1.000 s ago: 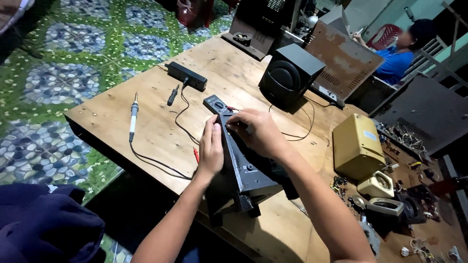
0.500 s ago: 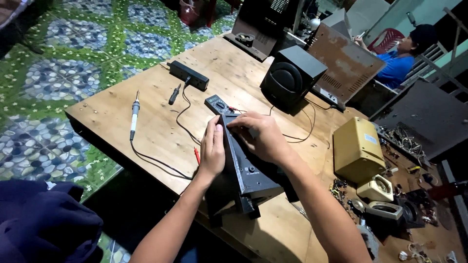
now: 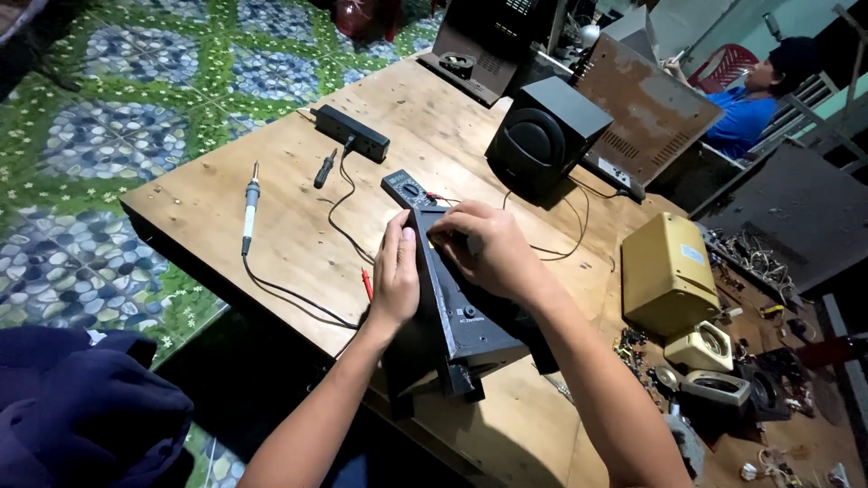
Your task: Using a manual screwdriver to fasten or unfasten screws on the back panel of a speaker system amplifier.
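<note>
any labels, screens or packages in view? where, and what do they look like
Multimeter: flat on the table beyond both hands, dark, round dial; screen too small to make out.
Label: small pale rectangle on top of the yellow box, right of the table.
White print: tiny, on the dark device both hands hold.

A small white label (image 3: pixel 693 254) is showing on the yellow box's (image 3: pixel 665 276) top; the black multimeter's (image 3: pixel 409 189) screen is sitting unreadable

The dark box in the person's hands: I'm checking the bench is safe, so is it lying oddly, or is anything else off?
Yes. The dark box is tipped up on edge, overhanging the near edge of the wooden table, steadied by the left hand and right hand. Loose small parts litter the right end.
</note>
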